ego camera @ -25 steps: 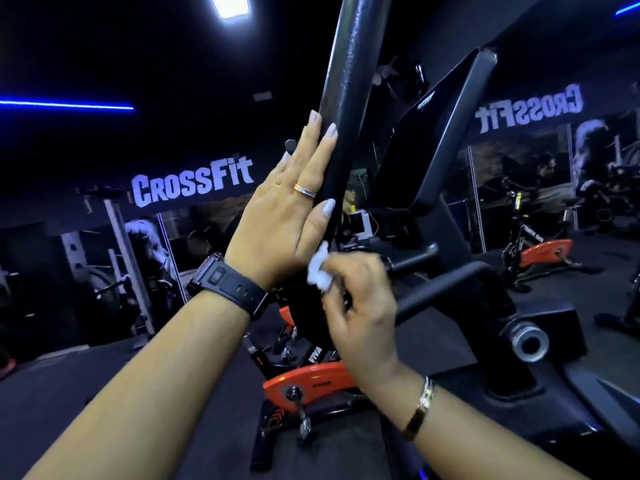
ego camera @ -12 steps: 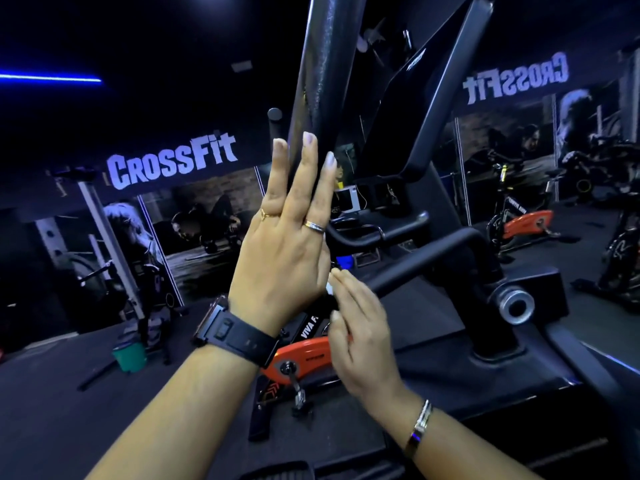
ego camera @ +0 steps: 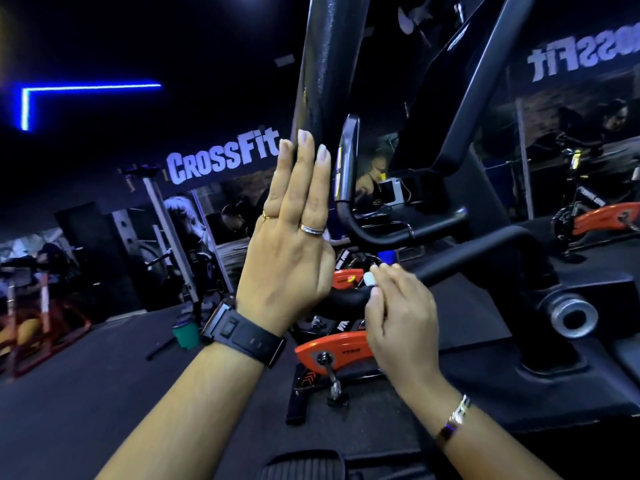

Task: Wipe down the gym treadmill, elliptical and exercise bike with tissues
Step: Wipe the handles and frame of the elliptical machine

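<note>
The right hand has been drawn back from the upright bar. The tissue wad is pinched at its fingertips, near the bar's lower end and seemingly apart from it. The left hand is kept flat on the bar, fingers straight. This stretch is judged wiped.

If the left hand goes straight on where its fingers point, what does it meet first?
Likely the black upright bar: the left hand points up along it, fingertips seemingly touching it.
</note>
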